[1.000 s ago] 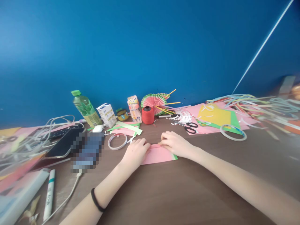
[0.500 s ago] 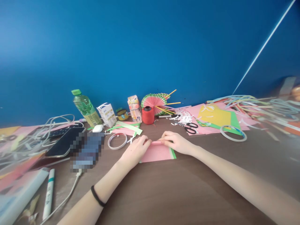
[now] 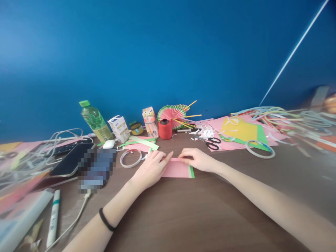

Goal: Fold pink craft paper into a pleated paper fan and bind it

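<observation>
A pink sheet of paper [image 3: 177,170] with a green and pale-green band at its right end lies on the brown table in front of me. Along its far edge runs a narrow fold. My left hand [image 3: 153,168] rests over the sheet's left part, its thumb stretched out past the far edge and its fingers apart, and hides that end. At the right part of the fold, my right hand [image 3: 198,160] pinches the paper between thumb and fingers. Behind the hands stands a red thread spool [image 3: 165,130], in front of a pleated pink-and-green paper fan [image 3: 172,113].
Black-handled scissors [image 3: 213,143] and a tape roll [image 3: 259,149] lie to the right, near coloured sheets [image 3: 241,131]. Leftward are another tape roll [image 3: 130,158], a phone [image 3: 72,159], a marker [image 3: 54,218], a carton [image 3: 119,128] and a bottle [image 3: 95,120]. A blue wall [image 3: 168,52] rises behind.
My left thumb has moved off the fold and stretched out toward the far side. The near edge of the paper sits slightly farther away. My right hand keeps its pinch almost unmoved.
</observation>
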{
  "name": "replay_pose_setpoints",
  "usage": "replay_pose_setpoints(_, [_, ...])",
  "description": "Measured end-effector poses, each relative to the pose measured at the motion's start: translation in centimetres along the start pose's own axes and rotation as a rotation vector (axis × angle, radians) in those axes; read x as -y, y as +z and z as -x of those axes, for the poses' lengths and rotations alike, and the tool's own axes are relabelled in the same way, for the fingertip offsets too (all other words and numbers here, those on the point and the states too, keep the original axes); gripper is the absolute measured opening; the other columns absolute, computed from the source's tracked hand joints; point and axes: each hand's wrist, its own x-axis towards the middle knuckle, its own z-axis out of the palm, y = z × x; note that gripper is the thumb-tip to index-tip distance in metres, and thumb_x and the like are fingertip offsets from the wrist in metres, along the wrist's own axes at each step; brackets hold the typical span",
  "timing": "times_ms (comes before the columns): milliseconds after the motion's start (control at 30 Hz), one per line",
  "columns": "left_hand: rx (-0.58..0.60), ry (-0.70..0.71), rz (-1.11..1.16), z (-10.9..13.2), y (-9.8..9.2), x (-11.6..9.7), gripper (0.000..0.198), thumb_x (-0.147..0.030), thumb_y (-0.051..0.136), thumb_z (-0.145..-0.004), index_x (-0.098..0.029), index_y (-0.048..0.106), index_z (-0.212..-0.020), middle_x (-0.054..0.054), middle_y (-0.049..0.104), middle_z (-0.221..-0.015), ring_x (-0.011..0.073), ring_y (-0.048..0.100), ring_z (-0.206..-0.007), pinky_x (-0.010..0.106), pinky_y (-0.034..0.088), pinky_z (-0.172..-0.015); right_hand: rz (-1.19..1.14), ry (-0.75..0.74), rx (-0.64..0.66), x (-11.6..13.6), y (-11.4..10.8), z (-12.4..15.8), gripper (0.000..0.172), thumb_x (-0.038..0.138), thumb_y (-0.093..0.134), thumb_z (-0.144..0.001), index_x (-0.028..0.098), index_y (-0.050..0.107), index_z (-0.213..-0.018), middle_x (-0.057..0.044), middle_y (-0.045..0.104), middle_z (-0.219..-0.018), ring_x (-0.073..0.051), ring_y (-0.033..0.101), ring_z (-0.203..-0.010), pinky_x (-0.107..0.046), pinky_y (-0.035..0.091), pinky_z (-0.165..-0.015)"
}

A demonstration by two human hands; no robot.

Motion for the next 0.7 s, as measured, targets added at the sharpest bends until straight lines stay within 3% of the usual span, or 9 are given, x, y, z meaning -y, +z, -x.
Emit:
replay_pose_setpoints(100, [-0.071,-0.043,0.035,-0.1,-0.2,-0.1,0.039,-0.012,0.029,-0.087,-0.017,0.048,-0.121,0.008,0.057,-0.092,0.0174,0.05,-0.084,0.032,0.044,-0.077,0.101,-0.086,-0.155,0.0,0.1,0.0,0.024,0.027,0.044,-0.087,0.015,0.065,-0.09,-0.005,0.058,-0.082,-0.013,0.054,-0.073,-0.025,0.042,-0.07])
replay_pose_setpoints(233, [-0.26,-0.118,0.002,-0.1,-0.6,0.0,0.031,-0.016,0.032,-0.088,-0.018,0.059,-0.102,0.008,0.059,-0.089,0.0163,0.053,-0.082,0.03,0.043,-0.075,0.384,-0.247,-0.406,-0.1,0.2,0.1,0.025,0.026,0.042,-0.088,0.016,0.065,-0.09,-0.007,0.06,-0.081,-0.015,0.05,-0.078,-0.03,0.039,-0.074])
replay_pose_setpoints(300, [-0.297,-0.123,-0.035,-0.1,-0.7,0.0,0.028,-0.019,0.033,-0.089,-0.017,0.061,-0.092,0.007,0.059,-0.086,0.0164,0.052,-0.082,0.03,0.042,-0.075,0.491,-0.308,-0.441,-0.3,0.2,0.2,0.025,0.024,0.041,-0.088,0.016,0.065,-0.091,-0.007,0.061,-0.083,-0.016,0.05,-0.08,-0.031,0.038,-0.075])
replay_pose_setpoints(367, [-0.253,-0.096,-0.063,-0.1,-0.8,-0.1,0.027,-0.019,0.033,-0.088,-0.017,0.059,-0.085,0.006,0.058,-0.083,0.0165,0.051,-0.079,0.03,0.041,-0.073,0.546,-0.353,-0.4,-0.5,0.2,0.3,0.026,0.024,0.04,-0.089,0.016,0.065,-0.09,-0.008,0.061,-0.083,-0.016,0.05,-0.079,-0.03,0.038,-0.073])
replay_pose_setpoints(500, [-0.053,-0.064,-0.043,-0.2,-0.7,-0.1,0.022,-0.016,0.035,-0.087,-0.017,0.056,-0.08,0.004,0.056,-0.079,0.0158,0.05,-0.073,0.027,0.039,-0.065,0.534,-0.391,-0.226,-1.3,0.3,0.2,0.026,0.023,0.041,-0.088,0.015,0.066,-0.087,-0.006,0.061,-0.079,-0.014,0.051,-0.071,-0.027,0.038,-0.067])
replay_pose_setpoints(700, [0.169,-0.203,0.317,-0.1,-0.8,0.1,0.007,-0.021,0.051,-0.079,-0.019,0.054,-0.085,0.0,0.056,-0.082,0.0137,0.052,-0.076,0.024,0.039,-0.065,0.268,-0.214,-0.066,-1.5,0.2,0.2,0.016,0.019,0.051,-0.083,0.015,0.066,-0.088,-0.003,0.059,-0.077,-0.011,0.053,-0.067,-0.022,0.04,-0.066])
